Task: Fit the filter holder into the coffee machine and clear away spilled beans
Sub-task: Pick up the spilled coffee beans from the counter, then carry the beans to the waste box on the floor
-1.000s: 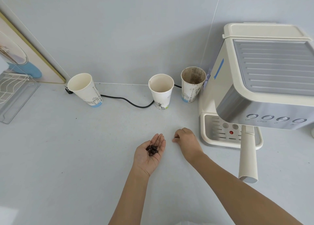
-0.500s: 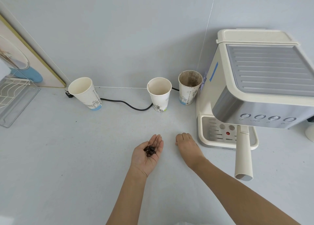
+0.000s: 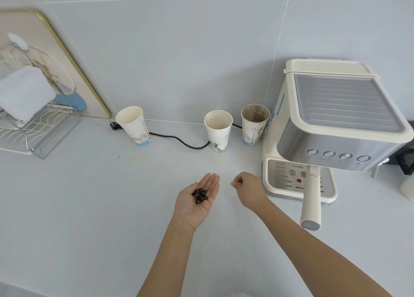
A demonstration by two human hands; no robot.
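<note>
Dark beans (image 3: pixel 200 195) cupped in flat left hand (image 3: pixel 194 199), right hand (image 3: pixel 250 188) pinched, contents hidden

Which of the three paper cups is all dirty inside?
The paper cup right beside the coffee machine. Its inside is stained brown, while the other two cups look clean and white inside.

Three paper cups (image 3: pixel 218 130), one coffee machine (image 3: pixel 331 126), two hands (image 3: pixel 197 198).
</note>
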